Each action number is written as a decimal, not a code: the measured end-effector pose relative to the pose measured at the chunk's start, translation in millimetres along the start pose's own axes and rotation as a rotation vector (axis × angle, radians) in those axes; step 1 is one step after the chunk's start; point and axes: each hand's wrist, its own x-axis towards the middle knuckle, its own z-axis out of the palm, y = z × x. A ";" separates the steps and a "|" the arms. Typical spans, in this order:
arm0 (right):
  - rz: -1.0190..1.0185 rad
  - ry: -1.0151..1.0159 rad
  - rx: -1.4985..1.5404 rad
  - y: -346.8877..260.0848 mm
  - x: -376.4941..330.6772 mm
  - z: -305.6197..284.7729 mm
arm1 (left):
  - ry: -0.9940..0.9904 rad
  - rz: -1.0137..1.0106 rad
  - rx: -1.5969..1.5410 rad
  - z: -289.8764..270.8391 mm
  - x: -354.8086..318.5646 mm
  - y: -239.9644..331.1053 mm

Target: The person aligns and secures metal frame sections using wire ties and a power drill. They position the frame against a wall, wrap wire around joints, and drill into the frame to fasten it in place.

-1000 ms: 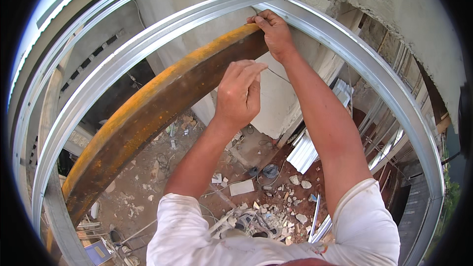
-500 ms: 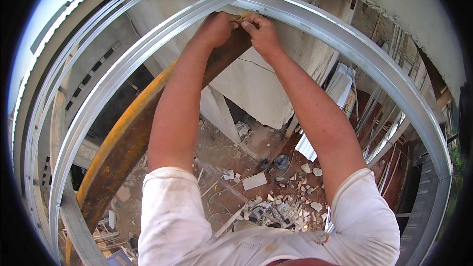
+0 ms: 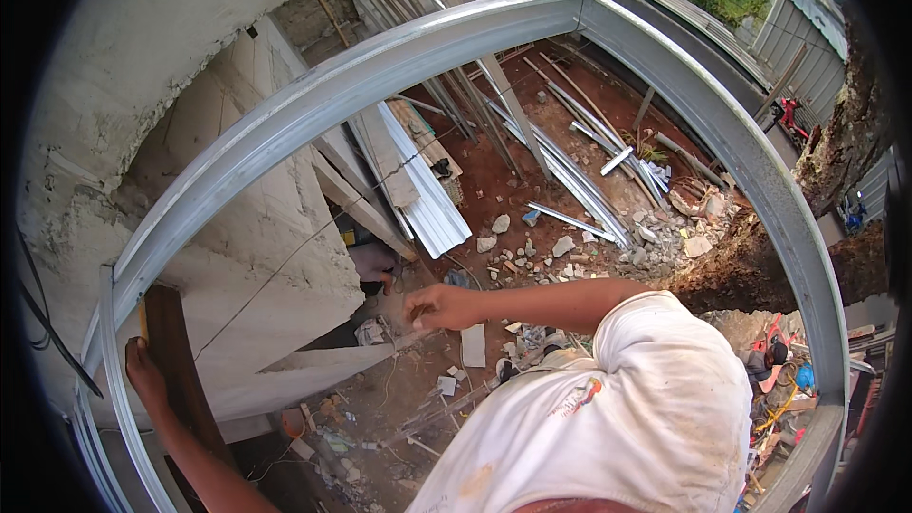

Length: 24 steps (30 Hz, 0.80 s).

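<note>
I look down from high up through a grey metal frame (image 3: 399, 47) that curves across the view. My left hand (image 3: 142, 370) is at the lower left, closed on the top end of a dark wooden plank (image 3: 180, 370) that stands against the frame's left rail. My right hand (image 3: 439, 304) reaches out from my white sleeve into open air in the middle of the view. Its fingers are curled shut, and I cannot make out anything in them. A thin taut string (image 3: 313, 239) runs diagonally in front of the rough concrete wall (image 3: 123, 85), apart from both hands.
Far below lies red earth with a pile of long metal studs (image 3: 570, 171), a white corrugated sheet (image 3: 427, 199) and broken rubble (image 3: 655, 228). A black cable (image 3: 47, 332) hangs at the left edge. Another person (image 3: 771, 356) is on the ground at the lower right.
The view has swung right and downward. Both hands have left the frame's upper joint: the left now grips the plank at the lower left, and the right is held out in mid-air.
</note>
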 end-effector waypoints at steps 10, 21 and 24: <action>-0.749 1.499 0.458 -62.4 -285.9 -312.5 | 0.019 0.077 -0.089 1.4 2.0 -9.2; -0.787 0.519 -0.128 -186.2 -229.5 -352.1 | 0.226 0.112 -0.079 15.1 25.4 -24.9; -0.885 0.584 0.125 -190.5 -217.5 -325.9 | 0.149 0.017 -0.149 17.7 27.6 -31.6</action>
